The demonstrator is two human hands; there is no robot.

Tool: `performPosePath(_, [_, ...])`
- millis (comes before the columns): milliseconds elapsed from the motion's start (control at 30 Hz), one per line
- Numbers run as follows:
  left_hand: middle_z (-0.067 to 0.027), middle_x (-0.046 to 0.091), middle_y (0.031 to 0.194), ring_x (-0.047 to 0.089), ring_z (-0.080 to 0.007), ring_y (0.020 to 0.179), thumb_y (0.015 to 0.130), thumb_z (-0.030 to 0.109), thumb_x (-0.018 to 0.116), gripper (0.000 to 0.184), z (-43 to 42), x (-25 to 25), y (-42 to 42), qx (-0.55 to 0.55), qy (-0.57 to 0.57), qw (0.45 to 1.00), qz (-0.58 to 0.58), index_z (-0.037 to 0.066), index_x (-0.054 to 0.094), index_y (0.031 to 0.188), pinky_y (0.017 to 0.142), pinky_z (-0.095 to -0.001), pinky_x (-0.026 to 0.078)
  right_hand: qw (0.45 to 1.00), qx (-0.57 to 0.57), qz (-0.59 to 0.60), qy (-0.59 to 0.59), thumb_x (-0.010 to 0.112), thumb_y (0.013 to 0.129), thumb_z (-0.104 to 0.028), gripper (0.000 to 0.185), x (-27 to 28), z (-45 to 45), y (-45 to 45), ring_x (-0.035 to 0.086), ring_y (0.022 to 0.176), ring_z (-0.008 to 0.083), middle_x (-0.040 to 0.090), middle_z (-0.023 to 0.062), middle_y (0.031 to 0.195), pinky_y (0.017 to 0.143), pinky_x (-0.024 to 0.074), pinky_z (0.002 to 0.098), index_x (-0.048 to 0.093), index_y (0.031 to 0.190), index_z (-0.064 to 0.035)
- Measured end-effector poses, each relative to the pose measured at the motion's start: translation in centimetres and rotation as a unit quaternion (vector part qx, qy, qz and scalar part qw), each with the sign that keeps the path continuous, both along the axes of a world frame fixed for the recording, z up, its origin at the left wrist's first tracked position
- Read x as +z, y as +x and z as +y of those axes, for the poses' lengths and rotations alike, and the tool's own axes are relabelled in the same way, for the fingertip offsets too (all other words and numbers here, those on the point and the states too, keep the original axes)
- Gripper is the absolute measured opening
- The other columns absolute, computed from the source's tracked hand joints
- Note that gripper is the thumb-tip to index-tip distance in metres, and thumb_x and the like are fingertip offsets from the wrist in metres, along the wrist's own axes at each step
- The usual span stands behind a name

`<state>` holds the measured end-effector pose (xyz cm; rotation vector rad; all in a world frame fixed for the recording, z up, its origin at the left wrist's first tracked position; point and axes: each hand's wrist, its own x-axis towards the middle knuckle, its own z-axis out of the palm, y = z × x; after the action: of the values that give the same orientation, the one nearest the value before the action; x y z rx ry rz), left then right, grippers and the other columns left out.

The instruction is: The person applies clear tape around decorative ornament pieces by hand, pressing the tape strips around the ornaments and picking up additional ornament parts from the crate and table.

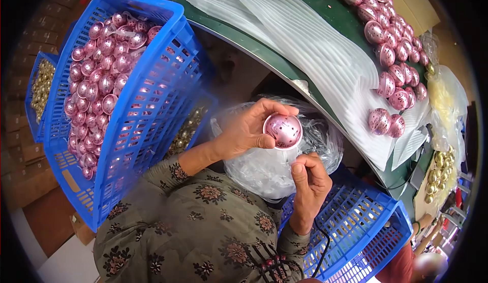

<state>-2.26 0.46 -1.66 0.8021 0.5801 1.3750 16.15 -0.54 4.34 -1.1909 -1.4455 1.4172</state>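
Pink ornament gripped between thumb and fingers of left hand, clear plastic behind. Right hand just below, fingers curled, can't tell if pinching anything. Loaded blue basket left, green table right.

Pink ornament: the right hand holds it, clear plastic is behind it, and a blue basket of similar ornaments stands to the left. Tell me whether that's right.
Not quite: the head view shows the left hand holding the pink ornament, with clear plastic behind it and a blue basket of similar ornaments to the left.
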Motion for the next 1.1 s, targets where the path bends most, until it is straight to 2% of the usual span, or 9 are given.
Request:
performPosePath(67, [-0.0209, 0.042, 0.135, 0.046, -0.0236, 0.122, 0.073, 0.024, 0.079, 0.061, -0.2, -0.1, 0.1, -0.016, 0.011, 0.999, 0.025, 0.009, 0.044, 0.120, 0.102, -0.0368, 0.040, 1.000, 0.005, -0.008, -0.002, 0.066, 0.083, -0.005, 0.007, 0.2, 0.1, -0.1, 0.045, 0.067, 0.0097, 0.053, 0.0018, 0.073, 0.064, 0.0371, 0.0226, 0.062, 0.083, 0.0004])
performPosePath(167, [-0.0235, 0.040, 0.137, 0.046, -0.0243, 0.123, 0.073, 0.019, 0.079, 0.058, -0.6, 0.2, 0.4, -0.033, -0.022, 0.999, 0.001, 0.009, 0.044, 0.118, 0.102, -0.0371, 0.040, 1.000, 0.005, -0.018, 0.001, 0.066, 0.083, -0.005, 0.007, 0.1, 0.1, -0.1, 0.046, 0.067, 0.0097, 0.053, 0.0022, 0.073, 0.063, 0.0375, 0.0227, 0.062, 0.083, 0.0007])
performPosePath(367, [-0.0243, 0.037, 0.139, 0.044, -0.0254, 0.126, 0.072, 0.009, 0.079, 0.056, -0.8, -0.5, 1.0, -0.036, 0.028, 0.999, 0.021, 0.011, 0.043, 0.114, 0.102, -0.0373, 0.041, 1.000, -0.012, -0.026, -0.002, 0.066, 0.084, -0.005, 0.007, -0.7, 0.1, -0.2, 0.046, 0.066, 0.0101, 0.053, 0.0027, 0.073, 0.063, 0.0379, 0.0229, 0.062, 0.084, 0.0007])
performPosePath(467, [-0.0194, 0.040, 0.137, 0.045, -0.0204, 0.122, 0.072, 0.012, 0.080, 0.058, -0.8, -0.3, 1.3, -0.034, 0.021, 0.999, 0.004, 0.008, 0.045, 0.117, 0.102, -0.0325, 0.038, 0.999, -0.021, -0.037, 0.014, 0.066, 0.084, -0.005, 0.007, -0.9, 0.0, -0.1, 0.046, 0.066, 0.0103, 0.053, 0.0031, 0.073, 0.062, 0.0383, 0.0232, 0.062, 0.084, 0.0006])
performPosePath(567, [-0.0193, 0.040, 0.137, 0.044, -0.0200, 0.123, 0.071, 0.012, 0.081, 0.058, -0.9, -0.4, 1.3, -0.021, 0.043, 0.997, 0.056, 0.008, 0.045, 0.117, 0.102, -0.0328, 0.037, 0.996, -0.028, -0.070, 0.051, 0.066, 0.083, -0.004, 0.006, -0.8, -0.1, -0.3, 0.047, 0.065, 0.0112, 0.052, 0.0040, 0.072, 0.061, 0.0391, 0.0239, 0.061, 0.085, 0.0006])
performPosePath(667, [-0.0251, 0.036, 0.139, 0.043, -0.0252, 0.125, 0.074, 0.011, 0.078, 0.053, -1.0, 0.0, 1.4, -0.005, 0.086, 0.989, 0.117, 0.012, 0.043, 0.113, 0.101, -0.0377, 0.039, 0.990, -0.036, -0.105, 0.086, 0.066, 0.083, -0.002, 0.006, -0.8, -0.1, -0.5, 0.048, 0.064, 0.0124, 0.051, 0.0051, 0.070, 0.060, 0.0399, 0.0249, 0.060, 0.084, 0.0005])
performPosePath(867, [-0.0242, 0.036, 0.139, 0.041, -0.0246, 0.126, 0.088, 0.022, 0.065, 0.037, -1.6, 1.1, 1.5, -0.027, -0.030, 0.999, 0.032, 0.010, 0.042, 0.113, 0.103, -0.0387, 0.036, 0.984, -0.024, -0.133, 0.119, 0.066, 0.082, -0.001, 0.006, -0.6, -0.4, -0.3, 0.050, 0.063, 0.0162, 0.053, 0.0070, 0.071, 0.060, 0.0406, 0.0271, 0.060, 0.082, 0.0000])
performPosePath(1100, [-0.0242, 0.036, 0.139, 0.041, -0.0251, 0.126, 0.089, 0.023, 0.064, 0.034, -1.5, 0.6, 1.7, -0.035, -0.023, 0.999, 0.027, 0.010, 0.042, 0.112, 0.104, -0.0396, 0.035, 0.978, -0.001, -0.144, 0.149, 0.066, 0.081, -0.002, 0.007, -0.7, -0.5, 0.2, 0.050, 0.064, 0.0185, 0.056, 0.0073, 0.074, 0.061, 0.0406, 0.0288, 0.059, 0.082, -0.0003])
